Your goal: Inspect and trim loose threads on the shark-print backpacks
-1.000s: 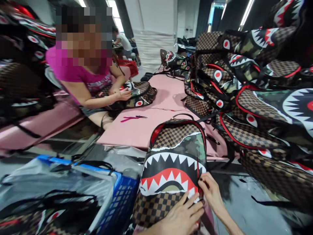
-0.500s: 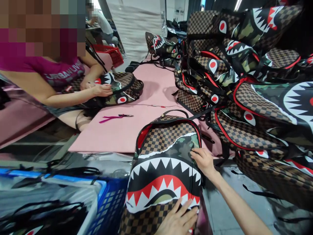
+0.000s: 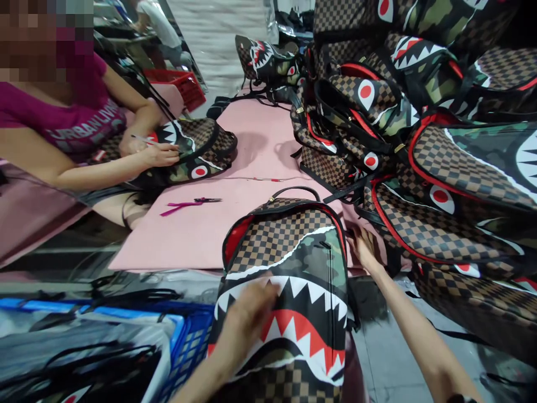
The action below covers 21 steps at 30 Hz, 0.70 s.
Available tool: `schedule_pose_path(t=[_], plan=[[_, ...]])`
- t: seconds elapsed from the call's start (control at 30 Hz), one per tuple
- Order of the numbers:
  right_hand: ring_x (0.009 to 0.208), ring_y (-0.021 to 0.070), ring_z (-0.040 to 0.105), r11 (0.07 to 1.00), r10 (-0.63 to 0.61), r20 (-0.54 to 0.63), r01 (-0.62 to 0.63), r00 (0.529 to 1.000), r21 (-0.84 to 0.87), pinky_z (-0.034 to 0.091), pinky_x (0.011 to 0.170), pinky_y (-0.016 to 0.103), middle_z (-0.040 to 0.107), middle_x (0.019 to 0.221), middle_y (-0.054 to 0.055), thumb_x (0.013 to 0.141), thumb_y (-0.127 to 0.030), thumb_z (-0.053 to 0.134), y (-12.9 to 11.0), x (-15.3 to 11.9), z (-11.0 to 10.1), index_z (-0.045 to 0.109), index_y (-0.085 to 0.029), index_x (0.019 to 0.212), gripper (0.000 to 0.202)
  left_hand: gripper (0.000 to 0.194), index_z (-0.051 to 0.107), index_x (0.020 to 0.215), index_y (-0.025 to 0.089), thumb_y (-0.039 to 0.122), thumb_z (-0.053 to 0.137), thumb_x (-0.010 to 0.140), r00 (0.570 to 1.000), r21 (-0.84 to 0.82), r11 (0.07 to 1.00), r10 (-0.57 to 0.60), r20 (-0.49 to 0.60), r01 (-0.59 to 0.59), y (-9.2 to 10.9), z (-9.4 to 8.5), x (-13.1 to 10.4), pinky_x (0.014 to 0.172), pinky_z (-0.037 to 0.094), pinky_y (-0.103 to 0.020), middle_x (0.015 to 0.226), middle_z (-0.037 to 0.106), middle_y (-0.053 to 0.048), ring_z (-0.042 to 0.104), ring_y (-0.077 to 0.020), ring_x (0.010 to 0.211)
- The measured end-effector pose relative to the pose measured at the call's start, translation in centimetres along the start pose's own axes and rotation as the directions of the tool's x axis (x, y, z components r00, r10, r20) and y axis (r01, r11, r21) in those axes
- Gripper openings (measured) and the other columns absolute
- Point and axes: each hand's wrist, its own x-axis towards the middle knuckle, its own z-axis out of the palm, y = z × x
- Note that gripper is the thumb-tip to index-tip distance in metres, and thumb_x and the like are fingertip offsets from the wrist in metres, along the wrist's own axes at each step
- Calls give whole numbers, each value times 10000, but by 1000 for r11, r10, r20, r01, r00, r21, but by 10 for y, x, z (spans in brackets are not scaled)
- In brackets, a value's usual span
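Note:
A backpack with a brown-and-black check, camouflage and a toothed shark mouth lies front up before me. Its top is unzipped, showing red lining, and a front zipper runs down its right side. My left hand is over the shark mouth, smeared by motion; its fingers cannot be made out. On the pink table just right of the backpack is my right hand, fingers curled at a small dark item mostly hidden by them.
Similar backpacks are piled along the right. Across the table a co-worker handles another backpack. Snips with a purple ribbon lie between us. A blue crate with plastic-wrapped things stands at lower left.
My right hand has left the zipper's upper end and moved right, down to the table. My left hand has lifted from the lower part of the backpack and moved up and left.

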Motion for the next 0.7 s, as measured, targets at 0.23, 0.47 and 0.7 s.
schedule_pose_path(t=[0.23,0.47,0.7], plan=[[828,254,544,981,178,69,-183,982,70,394,782,395,612,835,128,832,-315,329,18,9,3,613,-161,814,324,401,603,964,73,395,582,725,557,-196,529,-820,133,826,-81,-28,128,904,437,-432,998,661,-173,570,-330,1046],[497,141,475,906,180,177,-233,968,354,377,488,259,502,537,-4,839,-533,344,-12,-54,-51,514,-186,674,420,500,615,996,107,408,713,609,735,-708,310,-527,427,634,-19,-80,111,787,509,-392,916,691,-103,650,-240,811],[405,55,252,554,119,114,-161,986,817,240,395,226,499,681,-10,841,-538,426,-92,-76,-136,579,-174,967,414,193,700,804,176,322,628,701,844,-445,824,-74,531,352,54,-149,54,647,507,-313,718,662,-43,616,-201,709]])
